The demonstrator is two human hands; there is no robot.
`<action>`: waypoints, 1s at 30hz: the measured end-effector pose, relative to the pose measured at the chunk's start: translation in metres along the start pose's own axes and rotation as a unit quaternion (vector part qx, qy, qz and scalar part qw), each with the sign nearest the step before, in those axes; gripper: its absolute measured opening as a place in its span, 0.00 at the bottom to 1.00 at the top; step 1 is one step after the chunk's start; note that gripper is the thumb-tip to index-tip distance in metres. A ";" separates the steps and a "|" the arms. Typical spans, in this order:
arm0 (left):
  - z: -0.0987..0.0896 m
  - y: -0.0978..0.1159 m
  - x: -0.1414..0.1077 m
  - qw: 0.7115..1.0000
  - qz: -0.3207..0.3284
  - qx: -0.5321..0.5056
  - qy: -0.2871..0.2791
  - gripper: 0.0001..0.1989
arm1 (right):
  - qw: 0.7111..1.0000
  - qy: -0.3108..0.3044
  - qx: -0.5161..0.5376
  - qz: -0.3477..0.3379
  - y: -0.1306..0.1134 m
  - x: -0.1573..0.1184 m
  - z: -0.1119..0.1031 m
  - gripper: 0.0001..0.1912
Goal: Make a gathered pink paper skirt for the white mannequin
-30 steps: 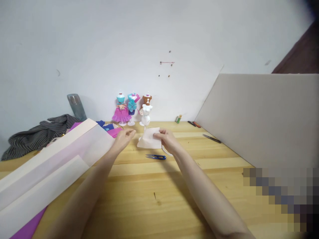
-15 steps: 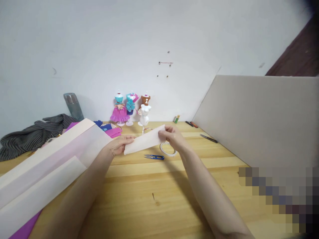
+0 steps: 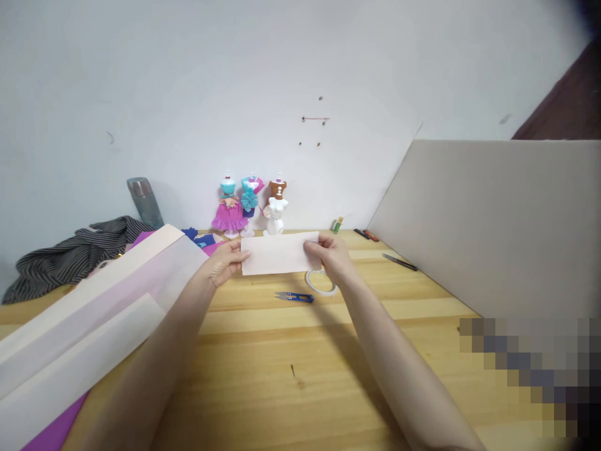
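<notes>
A pale pink paper strip (image 3: pixel 277 254) is held up level above the wooden table (image 3: pixel 253 357). My left hand (image 3: pixel 227 260) pinches its left end, thumb in front. At the right end my right hand (image 3: pixel 327 252) grips it between thumb and fingers. Below the strip lie blue thread snips (image 3: pixel 297 297), and beside them a white tape roll (image 3: pixel 321 292), partly hidden by my right hand.
Large pale paper sheets (image 3: pixel 94 319) and striped cloth (image 3: pixel 75 254) cover the left side, near a bottle (image 3: pixel 145 203). Small dress forms (image 3: pixel 228 210) stand by the wall. A white panel (image 3: pixel 498 219) rises at right, near black-handled snips (image 3: pixel 401 262).
The paper strip has turned from a slant to nearly level and now faces me more fully. My left hand has risen with its end. The view has shifted slightly.
</notes>
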State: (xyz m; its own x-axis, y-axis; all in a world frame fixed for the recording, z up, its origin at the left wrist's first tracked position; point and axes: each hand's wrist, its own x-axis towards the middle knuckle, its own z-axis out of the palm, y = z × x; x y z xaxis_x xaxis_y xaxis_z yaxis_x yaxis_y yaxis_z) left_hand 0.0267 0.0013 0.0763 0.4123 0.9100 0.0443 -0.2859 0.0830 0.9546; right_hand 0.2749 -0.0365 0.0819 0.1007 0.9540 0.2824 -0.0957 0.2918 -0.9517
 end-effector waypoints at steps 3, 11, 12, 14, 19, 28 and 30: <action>0.000 -0.004 0.003 0.999 0.011 0.033 0.033 0.22 | 1.000 0.008 -0.015 -0.012 0.002 0.001 -0.001 0.11; -0.008 0.037 -0.010 0.966 0.138 0.123 0.179 0.09 | 0.996 0.021 -0.060 0.057 0.031 0.012 0.005 0.17; -0.007 0.045 -0.015 0.960 0.154 0.133 0.194 0.09 | 0.995 0.020 -0.075 0.067 0.040 0.014 0.008 0.18; -0.006 0.061 -0.025 0.946 0.185 0.160 0.215 0.08 | 0.990 0.015 -0.110 0.081 0.057 0.020 0.017 0.20; 0.001 0.082 -0.047 0.907 0.262 0.247 0.220 0.05 | 0.978 -0.009 -0.193 0.078 0.090 0.045 0.041 0.15; 0.018 0.103 -0.081 0.905 0.324 0.200 0.191 0.04 | 0.954 -0.144 -0.257 0.052 0.087 0.017 0.082 0.10; 0.021 0.106 -0.090 0.910 0.319 0.197 0.175 0.04 | 0.948 -0.180 -0.258 0.047 0.084 -0.008 0.086 0.11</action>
State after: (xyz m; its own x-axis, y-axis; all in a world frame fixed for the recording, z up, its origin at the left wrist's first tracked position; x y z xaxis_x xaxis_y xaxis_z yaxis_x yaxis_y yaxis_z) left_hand -0.0225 -0.0802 0.1797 -0.0488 0.8007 0.5971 -0.0093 -0.5981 0.8014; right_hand 0.1812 -0.0137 0.0106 -0.2378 0.9629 0.1277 0.4197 0.2204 -0.8805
